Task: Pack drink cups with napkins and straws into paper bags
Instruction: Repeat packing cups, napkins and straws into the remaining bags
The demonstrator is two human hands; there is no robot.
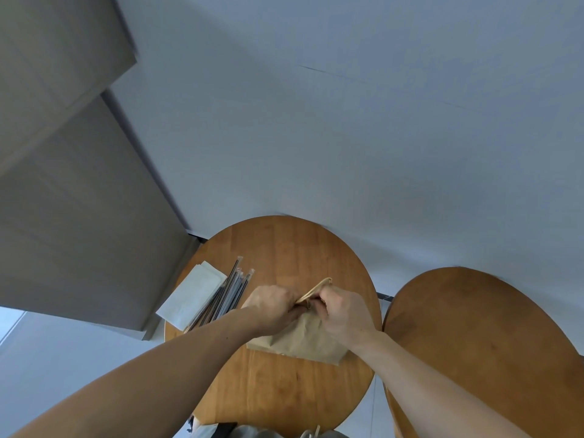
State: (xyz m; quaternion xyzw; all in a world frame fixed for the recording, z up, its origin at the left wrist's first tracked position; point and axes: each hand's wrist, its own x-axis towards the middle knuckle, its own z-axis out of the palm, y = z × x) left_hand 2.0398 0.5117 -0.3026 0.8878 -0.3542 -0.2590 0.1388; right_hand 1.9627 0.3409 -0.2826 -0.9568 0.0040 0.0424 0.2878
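Your left hand (273, 306) and right hand (343, 311) meet at the mouth of the paper bag (303, 341).
Napkins (192, 295) and straws (227, 295) lie side by side at the left of the table (284, 248). Mid-table, your left fingers curl tight on the bag's top edge, and your right fingers pinch it by the looped handle (317, 286).
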